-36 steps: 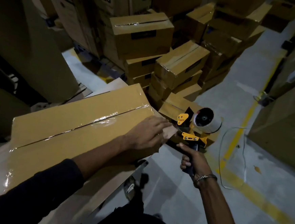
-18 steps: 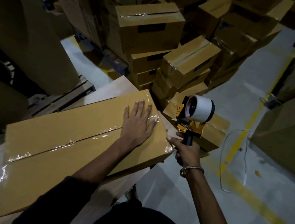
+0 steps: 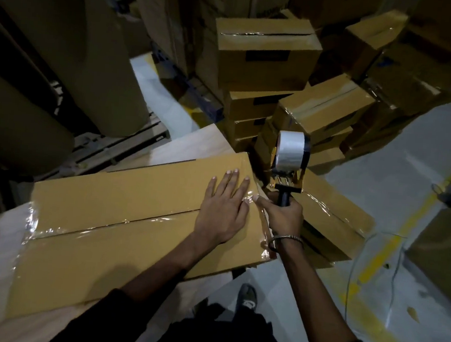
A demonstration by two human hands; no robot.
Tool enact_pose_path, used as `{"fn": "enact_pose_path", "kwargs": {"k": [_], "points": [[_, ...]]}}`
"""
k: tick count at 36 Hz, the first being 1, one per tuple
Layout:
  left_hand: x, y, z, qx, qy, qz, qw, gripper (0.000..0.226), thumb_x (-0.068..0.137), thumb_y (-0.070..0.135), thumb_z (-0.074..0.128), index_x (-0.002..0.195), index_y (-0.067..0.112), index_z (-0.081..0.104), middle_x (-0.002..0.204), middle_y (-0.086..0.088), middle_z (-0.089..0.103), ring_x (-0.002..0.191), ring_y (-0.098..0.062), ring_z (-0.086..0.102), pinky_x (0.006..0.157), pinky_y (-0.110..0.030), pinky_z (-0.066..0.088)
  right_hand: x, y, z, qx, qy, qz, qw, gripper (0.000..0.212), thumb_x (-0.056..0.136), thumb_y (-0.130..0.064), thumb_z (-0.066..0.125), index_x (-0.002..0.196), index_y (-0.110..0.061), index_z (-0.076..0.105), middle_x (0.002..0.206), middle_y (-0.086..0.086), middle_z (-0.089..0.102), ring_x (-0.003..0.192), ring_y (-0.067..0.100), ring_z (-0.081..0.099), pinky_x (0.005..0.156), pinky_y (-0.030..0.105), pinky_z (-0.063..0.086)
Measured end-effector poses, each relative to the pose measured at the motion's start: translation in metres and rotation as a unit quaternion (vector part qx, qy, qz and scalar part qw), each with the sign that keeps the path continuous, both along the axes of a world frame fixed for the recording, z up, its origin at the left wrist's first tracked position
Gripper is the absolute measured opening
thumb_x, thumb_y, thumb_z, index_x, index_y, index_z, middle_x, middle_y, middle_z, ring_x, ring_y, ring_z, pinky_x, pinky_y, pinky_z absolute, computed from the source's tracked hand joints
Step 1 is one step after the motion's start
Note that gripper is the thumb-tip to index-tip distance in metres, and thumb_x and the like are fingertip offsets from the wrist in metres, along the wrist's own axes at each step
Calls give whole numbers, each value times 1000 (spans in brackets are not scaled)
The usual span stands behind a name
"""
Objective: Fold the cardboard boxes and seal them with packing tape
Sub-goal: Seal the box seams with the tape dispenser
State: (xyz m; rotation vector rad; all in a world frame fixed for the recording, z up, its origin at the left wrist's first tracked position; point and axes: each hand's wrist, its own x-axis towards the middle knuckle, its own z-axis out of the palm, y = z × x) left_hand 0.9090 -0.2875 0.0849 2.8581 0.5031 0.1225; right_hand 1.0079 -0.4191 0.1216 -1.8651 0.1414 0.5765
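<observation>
The long cardboard box (image 3: 123,216) lies flat on the pale worktop (image 3: 194,146), clear tape (image 3: 101,226) along its centre seam; the left hand (image 3: 222,211) presses on its right end, fingers spread straight; the right hand (image 3: 283,216) grips the tape dispenser (image 3: 290,159) upright just beside that end; sealed boxes (image 3: 266,50) are stacked beyond

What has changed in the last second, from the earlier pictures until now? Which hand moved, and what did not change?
The left hand left the box's right end edge, which it gripped a second ago, and now lies flat on the box top. The right hand brought the tape dispenser in against that end, thumb on the tape at the corner. Unchanged: the right hand's grip on the handle, and the taped centre seam.
</observation>
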Motion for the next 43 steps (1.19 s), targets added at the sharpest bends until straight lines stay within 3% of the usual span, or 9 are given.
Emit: {"fn": "enact_pose_path", "kwargs": {"k": [9,13,19,23,26,30,33,38,43], "points": [[2,-1,7,-20,-13,52,998,64,108,59,24,165,30,25,174,-5,19,161,-20,11,131,-49,10,14,-3,29,-4,-86,58,995,28,83,-43,85,91,-25,66,89,-3,70,82,8,65,60,24,42],[-4,-2,12,-36,-67,139,987,58,104,59,40,153,29,48,166,-3,38,155,-18,28,128,-49,20,22,7,42,-52,-160,118,979,48,78,-62,80,98,-20,70,91,3,73,85,26,69,71,38,56],[-72,7,16,-66,-163,300,938,40,104,45,55,141,31,60,152,2,53,144,-12,41,123,-45,31,-16,39,65,-76,-227,247,939,34,92,-42,73,116,-18,68,98,7,72,93,34,68,70,33,45],[-155,35,20,12,-137,389,911,44,96,43,61,136,25,63,146,-6,55,136,-24,48,113,-47,37,-59,58,70,-93,-263,339,899,29,89,-45,69,106,-22,62,90,5,68,90,37,65,64,36,39],[-221,55,19,49,-91,504,857,54,93,47,55,139,18,60,147,-14,53,136,-34,45,110,-53,36,-97,73,71,-98,-281,407,863,32,90,-51,67,104,-24,58,95,7,70,90,38,65,62,37,39],[-303,74,10,-21,-99,630,770,74,94,56,51,154,13,44,161,-20,41,148,-40,35,118,-59,29,-156,96,64,-82,-276,481,828,37,90,-62,61,99,-27,52,92,1,66,89,33,65,65,39,47],[-347,79,8,-134,-170,647,731,73,100,55,61,156,12,42,154,-17,51,141,-37,49,111,-49,41,-204,115,60,-65,-272,514,811,40,90,-66,58,99,-28,50,97,1,67,95,33,64,66,38,40],[-376,65,0,-179,-234,606,739,58,96,66,45,125,21,68,112,-5,76,102,-27,69,78,-33,46,-287,153,59,-38,-272,540,796,40,94,-64,56,101,-26,51,103,3,67,99,33,64,67,37,36],[-424,91,-10,-297,-293,560,715,34,103,46,53,121,24,73,112,7,77,107,-10,71,92,-36,56,-372,195,48,-19,-263,554,790,42,98,-61,53,117,-23,55,112,5,67,105,33,63,70,36,37]]}}
